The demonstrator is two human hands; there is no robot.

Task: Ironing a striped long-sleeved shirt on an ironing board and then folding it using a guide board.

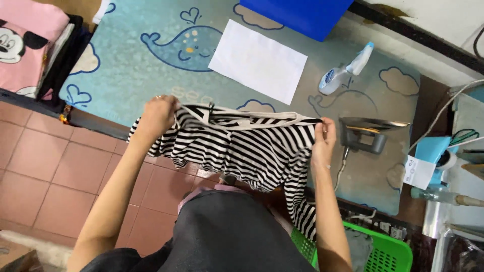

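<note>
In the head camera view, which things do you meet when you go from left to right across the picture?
Pink folded cloth → left hand → striped garment → right hand → iron → light blue box.

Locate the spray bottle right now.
In the head view, the spray bottle lies on the whale-print ironing mat, upper right, between the white paper sheet and the iron.

Bright, even light falls from above, leaving only soft shadows. The iron's soleplate shows mild glare. Focus is sharp, with slight stretching toward the edges.
</note>
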